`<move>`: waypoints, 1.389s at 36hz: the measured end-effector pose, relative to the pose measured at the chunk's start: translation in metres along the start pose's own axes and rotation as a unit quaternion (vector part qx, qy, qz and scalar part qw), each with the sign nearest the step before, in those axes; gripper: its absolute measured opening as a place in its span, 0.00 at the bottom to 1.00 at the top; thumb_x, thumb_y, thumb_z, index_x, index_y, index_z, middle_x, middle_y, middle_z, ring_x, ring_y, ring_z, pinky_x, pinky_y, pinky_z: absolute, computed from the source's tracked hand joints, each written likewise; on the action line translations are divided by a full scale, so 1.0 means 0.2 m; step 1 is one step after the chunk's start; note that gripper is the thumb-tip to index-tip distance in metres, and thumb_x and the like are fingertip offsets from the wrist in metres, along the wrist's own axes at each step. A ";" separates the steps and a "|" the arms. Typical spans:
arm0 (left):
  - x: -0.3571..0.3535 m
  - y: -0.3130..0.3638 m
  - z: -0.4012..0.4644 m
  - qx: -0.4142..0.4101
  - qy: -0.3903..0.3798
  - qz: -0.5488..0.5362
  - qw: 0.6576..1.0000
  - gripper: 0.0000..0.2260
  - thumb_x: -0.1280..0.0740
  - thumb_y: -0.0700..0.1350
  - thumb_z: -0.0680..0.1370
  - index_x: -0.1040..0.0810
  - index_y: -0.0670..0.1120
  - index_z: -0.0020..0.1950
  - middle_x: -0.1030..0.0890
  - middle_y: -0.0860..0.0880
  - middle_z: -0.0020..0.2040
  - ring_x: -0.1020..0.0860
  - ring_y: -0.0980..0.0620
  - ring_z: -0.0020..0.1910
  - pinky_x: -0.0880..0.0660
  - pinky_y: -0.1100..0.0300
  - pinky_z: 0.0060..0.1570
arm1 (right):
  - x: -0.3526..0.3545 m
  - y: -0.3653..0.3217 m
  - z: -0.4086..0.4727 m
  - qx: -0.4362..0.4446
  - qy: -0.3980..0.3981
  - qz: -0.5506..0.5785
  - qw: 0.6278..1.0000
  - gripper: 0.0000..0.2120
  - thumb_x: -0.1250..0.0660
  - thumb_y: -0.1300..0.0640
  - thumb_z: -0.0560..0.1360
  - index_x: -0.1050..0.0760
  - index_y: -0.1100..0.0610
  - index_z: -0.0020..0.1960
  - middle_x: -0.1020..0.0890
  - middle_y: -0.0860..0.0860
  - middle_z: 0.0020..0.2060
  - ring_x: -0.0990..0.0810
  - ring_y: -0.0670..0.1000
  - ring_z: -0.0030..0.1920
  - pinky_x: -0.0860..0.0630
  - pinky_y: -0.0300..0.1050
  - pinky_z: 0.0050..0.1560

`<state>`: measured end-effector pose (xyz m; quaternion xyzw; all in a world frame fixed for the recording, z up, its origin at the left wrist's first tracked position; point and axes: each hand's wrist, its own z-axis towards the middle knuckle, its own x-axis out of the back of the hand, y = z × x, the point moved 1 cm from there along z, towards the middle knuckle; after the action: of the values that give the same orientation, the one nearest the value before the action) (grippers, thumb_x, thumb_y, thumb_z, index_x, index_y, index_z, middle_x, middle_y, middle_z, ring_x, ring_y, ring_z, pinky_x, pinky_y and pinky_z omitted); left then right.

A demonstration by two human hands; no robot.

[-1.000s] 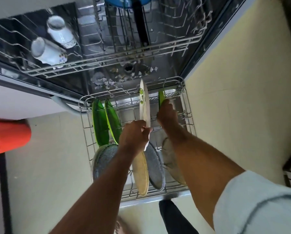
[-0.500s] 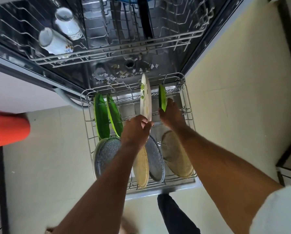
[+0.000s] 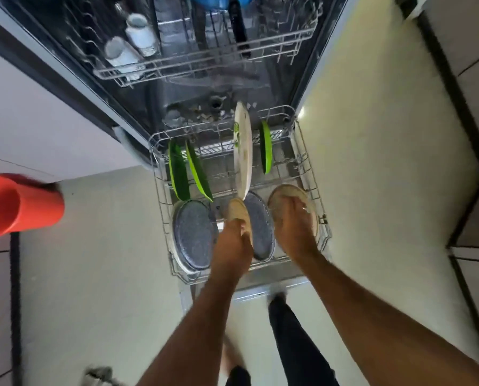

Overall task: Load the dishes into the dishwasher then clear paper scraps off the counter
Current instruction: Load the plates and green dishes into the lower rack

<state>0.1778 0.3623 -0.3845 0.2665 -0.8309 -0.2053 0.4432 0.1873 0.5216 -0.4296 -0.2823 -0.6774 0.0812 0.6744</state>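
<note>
You see soft daylight, brightest on the floor. Motion blurs both arms; wide-angle edges bend the dishwasher

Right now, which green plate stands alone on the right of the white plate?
The small green plate, right of the white plate; the other two green plates stand together at the rack's left.

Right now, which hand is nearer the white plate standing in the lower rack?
Left. The left hand grips a tan plate just below the white plate; the right hand sits farther right, on another tan plate.
</note>
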 end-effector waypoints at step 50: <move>-0.76 -0.66 -0.36 -0.014 -0.090 0.270 0.958 0.39 0.41 0.46 0.82 0.68 0.44 0.80 0.67 0.44 0.80 0.67 0.47 0.79 0.61 0.46 0.77 | -0.45 0.32 -0.85 0.100 -0.292 -0.138 0.941 0.47 0.36 0.54 0.79 0.71 0.58 0.79 0.69 0.56 0.78 0.69 0.57 0.78 0.61 0.56 0.79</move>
<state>0.3430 0.3472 -0.5181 0.0060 -0.9055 -0.1129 0.4091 0.3608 0.4839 -0.5258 -0.0812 -0.8653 0.1341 0.4760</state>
